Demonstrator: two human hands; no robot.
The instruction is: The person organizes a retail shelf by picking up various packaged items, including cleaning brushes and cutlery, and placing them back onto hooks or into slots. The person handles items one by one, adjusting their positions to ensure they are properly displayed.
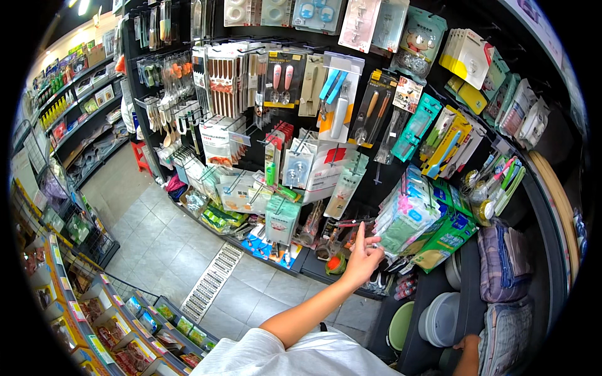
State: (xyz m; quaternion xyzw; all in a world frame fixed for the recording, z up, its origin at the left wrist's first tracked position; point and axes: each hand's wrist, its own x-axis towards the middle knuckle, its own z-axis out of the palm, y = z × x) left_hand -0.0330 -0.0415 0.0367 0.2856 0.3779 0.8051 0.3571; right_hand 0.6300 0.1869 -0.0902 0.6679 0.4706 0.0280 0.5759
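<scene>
My left hand [365,250] is raised at the hanging display, index finger stretched out and the other fingers loosely bent, nothing visible held. It is beside a hanging stack of pale green and white packets [404,213]; whether it touches them is unclear. A short rack hook with a red item [348,224] is by the fingertip. My right hand [465,343] is low at the right rim, partly hidden, near a pale lidded plastic tub [442,318] and folded plaid fabric [505,338]; I cannot tell whether it holds anything.
A black display wall [244,125] of hanging utensils curves ahead. Low bins of packaged goods [113,332] line the lower left. Tiled floor [150,219] runs between them, with a drain grate [213,279]. Farther left are shelves [81,106] and a red stool [141,156].
</scene>
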